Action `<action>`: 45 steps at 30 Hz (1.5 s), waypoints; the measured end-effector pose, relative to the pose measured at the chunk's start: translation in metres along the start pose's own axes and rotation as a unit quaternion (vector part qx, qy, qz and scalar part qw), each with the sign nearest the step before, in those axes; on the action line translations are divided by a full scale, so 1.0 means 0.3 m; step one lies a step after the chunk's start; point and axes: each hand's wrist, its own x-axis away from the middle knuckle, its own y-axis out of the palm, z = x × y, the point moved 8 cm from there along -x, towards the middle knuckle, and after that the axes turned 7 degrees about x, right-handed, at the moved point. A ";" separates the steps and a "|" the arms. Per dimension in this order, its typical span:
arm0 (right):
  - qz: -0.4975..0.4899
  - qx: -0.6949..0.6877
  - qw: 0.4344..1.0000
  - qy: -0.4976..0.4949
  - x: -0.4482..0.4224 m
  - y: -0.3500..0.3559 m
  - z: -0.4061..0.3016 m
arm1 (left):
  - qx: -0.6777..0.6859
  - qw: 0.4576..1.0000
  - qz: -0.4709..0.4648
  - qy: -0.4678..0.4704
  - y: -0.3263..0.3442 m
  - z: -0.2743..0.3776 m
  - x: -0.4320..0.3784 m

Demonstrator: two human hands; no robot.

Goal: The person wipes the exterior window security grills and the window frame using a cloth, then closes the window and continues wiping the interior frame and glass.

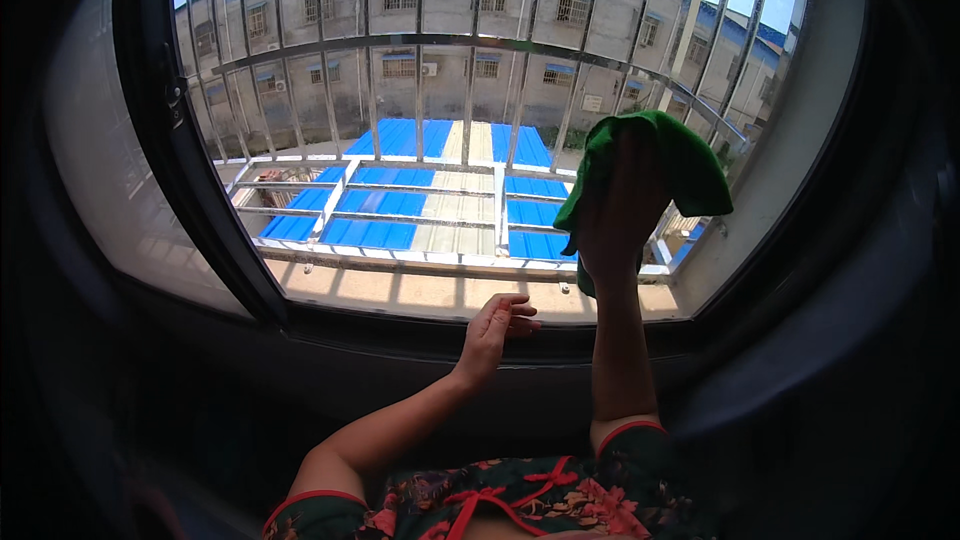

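A green cloth point(694, 165) is spread under my right hand point(626, 202), which is raised and presses it toward the window pane at the right side of the opening. Part of the cloth hangs below the palm. My left hand point(495, 330) is lower, near the bottom rail of the dark window frame point(450, 341), its fingers loosely curled and apart, holding nothing. Whether it touches the frame or glass, I cannot tell.
Metal security bars point(420, 45) stand outside, above a sunlit ledge point(352, 286). A dark sash upright with a latch point(175, 96) is at the left. Beyond the bars lie a blue and cream corrugated roof point(457, 202) and a grey building point(450, 15).
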 end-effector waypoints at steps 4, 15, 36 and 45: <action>-0.139 -0.169 0.960 -0.176 0.041 0.085 -0.437 | 0.053 0.990 0.121 0.043 -0.143 0.071 0.029; -0.173 -0.217 0.960 -0.034 0.405 0.095 -0.309 | -0.065 0.995 0.058 -0.057 -0.286 -0.007 0.178; -0.075 -0.060 0.905 -0.414 0.418 0.323 -1.317 | 0.020 0.935 0.350 0.053 -0.814 0.218 0.497; -0.199 -0.252 0.796 -0.513 0.676 0.279 -1.209 | -0.030 0.933 0.360 0.003 -0.753 0.200 0.536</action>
